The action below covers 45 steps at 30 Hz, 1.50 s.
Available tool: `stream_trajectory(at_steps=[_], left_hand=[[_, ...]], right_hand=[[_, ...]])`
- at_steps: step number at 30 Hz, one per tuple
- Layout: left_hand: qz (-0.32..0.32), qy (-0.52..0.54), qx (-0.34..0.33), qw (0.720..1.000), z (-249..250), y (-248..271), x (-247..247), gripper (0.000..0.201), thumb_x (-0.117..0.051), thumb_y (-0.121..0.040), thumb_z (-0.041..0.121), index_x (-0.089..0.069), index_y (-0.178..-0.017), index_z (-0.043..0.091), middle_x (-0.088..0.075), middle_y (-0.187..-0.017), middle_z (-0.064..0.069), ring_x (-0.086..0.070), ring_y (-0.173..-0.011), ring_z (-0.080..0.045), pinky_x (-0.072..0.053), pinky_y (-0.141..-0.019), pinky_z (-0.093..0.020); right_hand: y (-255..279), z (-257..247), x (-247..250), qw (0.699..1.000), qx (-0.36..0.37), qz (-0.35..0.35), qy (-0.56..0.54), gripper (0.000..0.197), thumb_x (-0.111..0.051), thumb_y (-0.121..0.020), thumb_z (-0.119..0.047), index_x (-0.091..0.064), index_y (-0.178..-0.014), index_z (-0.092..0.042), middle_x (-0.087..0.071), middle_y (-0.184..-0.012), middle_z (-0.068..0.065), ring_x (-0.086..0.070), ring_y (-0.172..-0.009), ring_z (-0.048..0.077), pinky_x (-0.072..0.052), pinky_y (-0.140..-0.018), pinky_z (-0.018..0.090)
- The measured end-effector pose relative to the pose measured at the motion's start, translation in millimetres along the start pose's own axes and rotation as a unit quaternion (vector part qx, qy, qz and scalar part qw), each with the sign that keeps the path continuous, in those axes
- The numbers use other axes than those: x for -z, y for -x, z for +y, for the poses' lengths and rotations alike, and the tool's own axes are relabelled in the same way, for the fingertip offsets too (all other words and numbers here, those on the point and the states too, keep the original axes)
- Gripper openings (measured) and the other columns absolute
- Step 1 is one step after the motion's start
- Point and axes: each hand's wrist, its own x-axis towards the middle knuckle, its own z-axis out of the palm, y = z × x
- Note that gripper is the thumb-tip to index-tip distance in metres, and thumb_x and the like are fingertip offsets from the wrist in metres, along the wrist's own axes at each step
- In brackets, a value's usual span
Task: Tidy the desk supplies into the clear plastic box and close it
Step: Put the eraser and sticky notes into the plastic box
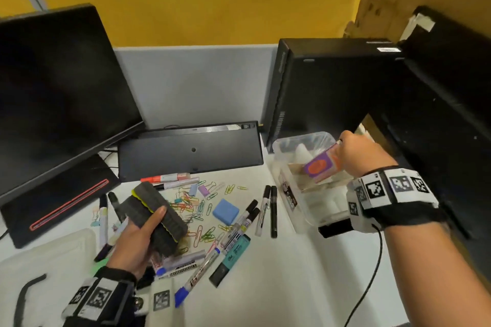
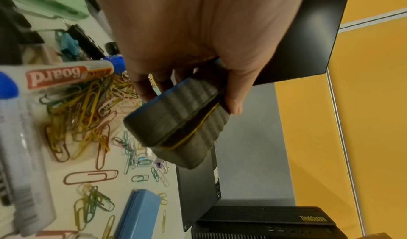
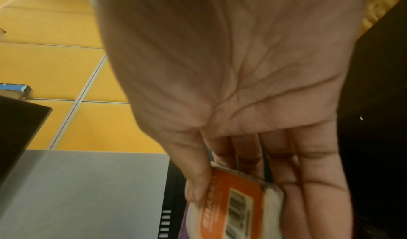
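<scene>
While a small orange-and-purple packet [image 1: 320,167] is pinched between the thumb and fingers of the right hand [image 1: 364,152], it is held over the open mouth of the clear plastic box [image 1: 289,191], which stands at the desk's right edge, just in front of the black computer tower [image 1: 326,87]. In the right wrist view the packet's barcoded orange face can be seen under the thumb, the fingers lying along its other side; the hold appears chosen so that the packet can be slid down edge-first beside the pale items already in the box. What those items are cannot be made out.

A pair of dark foam board erasers [image 1: 156,212], stacked face to face with a yellow band between them, is gripped by the left hand [image 1: 135,241], thumb on one long side and fingers wrapped round the other. They are kept lifted above the scatter near the desk's middle, presumably so that they can be passed across next.

Still to be gathered from the desk [image 1: 279,287] are the coloured paper clips [image 1: 196,207], a blue block [image 1: 225,210], several whiteboard markers [image 1: 263,210] and a teal highlighter [image 1: 229,260]. A translucent lid [image 1: 53,249] has been left at the front-left corner, out of the way until the box can be shut. The task is judged to be at an early stage, with most supplies unpacked.
</scene>
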Motion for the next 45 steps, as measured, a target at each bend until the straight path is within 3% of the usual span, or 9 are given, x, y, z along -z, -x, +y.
stream_trajectory(at_steps=[7, 11, 15, 22, 29, 34, 40, 43, 45], left_hand=[[0.014, -0.012, 0.007, 1.000, -6, -1, -24, 0.028, -0.054, -0.092, 0.019, -0.058, -0.118, 0.008, -0.064, -0.118, -0.019, -0.060, -0.111, -0.035, -0.040, -0.103, -0.053], [0.011, -0.020, 0.011, 1.000, -12, -2, -30, 0.027, -0.056, -0.091, 0.022, -0.060, -0.115, 0.012, -0.068, -0.115, -0.014, -0.061, -0.110, -0.034, -0.041, -0.101, -0.056], [-0.005, -0.043, 0.004, 0.999, -15, 0, -35, 0.037, -0.063, -0.082, 0.030, -0.060, -0.116, 0.014, -0.068, -0.115, -0.012, -0.063, -0.108, -0.029, -0.044, -0.100, -0.049], [-0.029, -0.076, 0.003, 0.997, -14, 5, -37, 0.049, -0.063, -0.074, 0.041, -0.060, -0.115, 0.014, -0.068, -0.115, -0.010, -0.062, -0.111, -0.028, -0.039, -0.105, -0.052], [-0.088, -0.218, -0.051, 0.971, -2, 17, -53, 0.062, -0.073, -0.062, 0.059, -0.060, -0.110, 0.022, -0.072, -0.103, -0.001, -0.067, -0.098, -0.017, -0.050, -0.093, -0.042], [-0.121, -0.306, -0.148, 0.933, 11, 29, -95, 0.050, -0.080, -0.068, 0.020, -0.054, -0.111, 0.024, -0.067, -0.100, 0.005, -0.064, -0.088, 0.006, -0.049, -0.066, -0.006], [-0.166, -0.361, -0.204, 0.895, 10, 26, -117, 0.064, -0.086, -0.059, 0.038, -0.049, -0.111, 0.038, -0.062, -0.105, 0.016, -0.060, -0.092, 0.006, -0.052, -0.074, -0.013], [-0.158, -0.363, -0.209, 0.894, 10, 25, -110, 0.062, -0.082, -0.060, 0.040, -0.045, -0.109, 0.043, -0.057, -0.107, 0.020, -0.057, -0.093, 0.011, -0.049, -0.071, -0.007], [-0.134, -0.353, -0.212, 0.902, 11, 24, -102, 0.062, -0.078, -0.063, 0.041, -0.046, -0.116, 0.034, -0.059, -0.110, 0.015, -0.057, -0.094, 0.008, -0.047, -0.069, -0.004]], right_hand=[[-35, -3, -34, 0.988, 0.018, -0.150, 0.036, 0.029, -0.049, -0.092, -0.023, -0.058, -0.112, -0.003, -0.062, -0.107, 0.012, -0.060, -0.102, 0.028, -0.042, -0.080, 0.030], [-55, 9, -62, 0.987, 0.009, -0.157, 0.025, 0.016, -0.064, -0.080, -0.023, -0.063, -0.093, -0.013, -0.063, -0.076, 0.001, -0.062, -0.069, 0.018, -0.050, -0.068, 0.028], [-73, 17, -77, 0.987, -0.017, -0.160, 0.007, 0.034, -0.069, -0.061, -0.031, -0.057, -0.088, -0.014, -0.063, -0.072, 0.006, -0.065, -0.069, 0.026, -0.057, -0.074, 0.038], [-72, 18, -87, 0.972, 0.047, -0.225, 0.039, 0.019, -0.072, -0.078, -0.037, -0.060, -0.070, -0.024, -0.059, -0.069, -0.002, -0.060, -0.065, 0.015, -0.052, -0.062, 0.027], [-27, -7, -48, 0.985, 0.074, -0.146, -0.062, 0.022, -0.043, -0.096, -0.018, -0.063, -0.099, -0.012, -0.064, -0.097, 0.005, -0.062, -0.090, 0.020, -0.047, -0.074, 0.027], [29, -53, -32, 0.889, 0.180, -0.175, -0.383, 0.017, -0.049, -0.096, -0.034, -0.060, -0.102, -0.022, -0.066, -0.099, -0.001, -0.067, -0.084, 0.013, -0.058, -0.070, 0.030], [47, -88, -51, 0.749, 0.175, -0.415, -0.485, 0.042, -0.056, -0.090, -0.043, -0.048, -0.127, -0.026, -0.055, -0.123, 0.010, -0.068, -0.098, 0.029, -0.059, -0.070, 0.039], [41, -79, -46, 0.736, 0.167, -0.439, -0.488, 0.036, -0.056, -0.094, -0.023, -0.046, -0.128, -0.016, -0.057, -0.118, 0.016, -0.067, -0.097, 0.029, -0.059, -0.076, 0.038], [35, -68, -38, 0.782, 0.184, -0.391, -0.449, 0.031, -0.053, -0.095, -0.018, -0.045, -0.126, -0.019, -0.056, -0.115, 0.014, -0.066, -0.093, 0.025, -0.060, -0.072, 0.032]])
